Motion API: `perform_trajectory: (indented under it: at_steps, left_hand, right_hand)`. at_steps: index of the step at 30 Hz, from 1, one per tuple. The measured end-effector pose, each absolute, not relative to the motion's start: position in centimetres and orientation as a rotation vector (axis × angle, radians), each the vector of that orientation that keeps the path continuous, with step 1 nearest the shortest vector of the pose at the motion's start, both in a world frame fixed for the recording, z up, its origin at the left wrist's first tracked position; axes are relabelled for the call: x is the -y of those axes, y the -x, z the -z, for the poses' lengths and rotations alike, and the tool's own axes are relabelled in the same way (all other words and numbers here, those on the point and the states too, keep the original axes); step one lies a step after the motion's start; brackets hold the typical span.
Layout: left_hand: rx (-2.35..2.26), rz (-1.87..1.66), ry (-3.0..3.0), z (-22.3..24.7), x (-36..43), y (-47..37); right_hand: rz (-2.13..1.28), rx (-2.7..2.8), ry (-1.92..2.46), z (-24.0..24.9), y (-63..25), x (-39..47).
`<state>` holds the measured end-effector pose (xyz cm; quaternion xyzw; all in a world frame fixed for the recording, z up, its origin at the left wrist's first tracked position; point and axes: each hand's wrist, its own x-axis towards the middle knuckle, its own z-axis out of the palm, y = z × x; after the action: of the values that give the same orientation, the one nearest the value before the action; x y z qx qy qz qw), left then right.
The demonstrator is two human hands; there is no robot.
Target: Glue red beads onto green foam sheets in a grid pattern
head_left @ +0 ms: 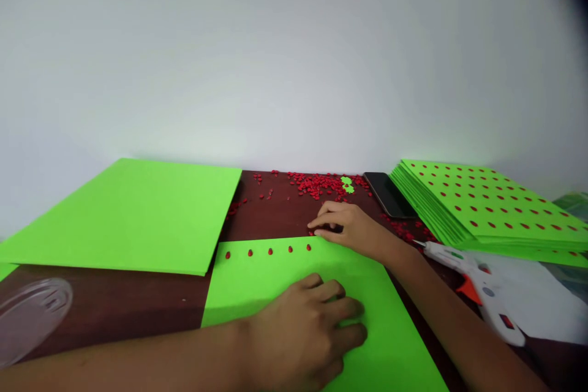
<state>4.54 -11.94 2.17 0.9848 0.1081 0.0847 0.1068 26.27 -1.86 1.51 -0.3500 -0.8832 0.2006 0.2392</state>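
Note:
A bright green sheet (pixel 257 291) lies on the dark table in front of me, with a row of small red beads (pixel 270 252) along its far edge. My left hand (pixel 310 331) rests on this sheet, palm down, its fingers apart and loosely bent, holding nothing. Just past the sheet's far edge is my right hand (pixel 346 228), its thumb and forefinger pinched close together. A red bead (pixel 311 233) shows between those fingertips. The undersides of both hands are hidden.
A stack of plain green sheets (pixel 133 214) sits left. Loose red beads (pixel 316 184) lie near the wall by a phone (pixel 390 195). At right are dotted green sheets (pixel 487 202), a glue gun (pixel 482 288) and white paper (pixel 542 294). A clear plastic lid (pixel 37 312) lies front left.

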Motion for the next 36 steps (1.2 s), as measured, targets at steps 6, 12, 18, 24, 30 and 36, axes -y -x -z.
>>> perform_trajectory:
  at_steps: [6, 12, 18, 24, 30, 36]
  left_hand:
    - [-0.319, -0.245, -2.892, -2.2, 12.0, -4.6]
    - [-0.321, -0.243, -2.891, -2.1, 12.0, -4.6]
    - [-0.325, -0.243, -2.897, -2.3, 12.0, -4.6]
    - [-0.348, -0.255, -2.905, -2.2, 12.1, -4.7]
    - [-0.365, -0.25, -2.883, -2.2, 12.1, -4.7]
    - [-0.382, -0.241, -2.869, -2.3, 12.2, -4.7]
  right_hand:
    - [-0.542, 2.469, 0.924, -0.7, -26.1, 1.7]
    - [-0.489, 2.439, 0.954, -0.3, -26.4, 1.4]
    - [-0.492, 2.412, 0.987, -0.2, -26.3, 1.3]
    - [-0.472, 2.41, 0.998, 0.0, -25.8, 1.4]
    - [-0.517, 2.403, 1.043, -0.3, -25.9, 1.3]
    - [-0.469, 2.425, 1.086, -0.8, -26.8, 1.2]
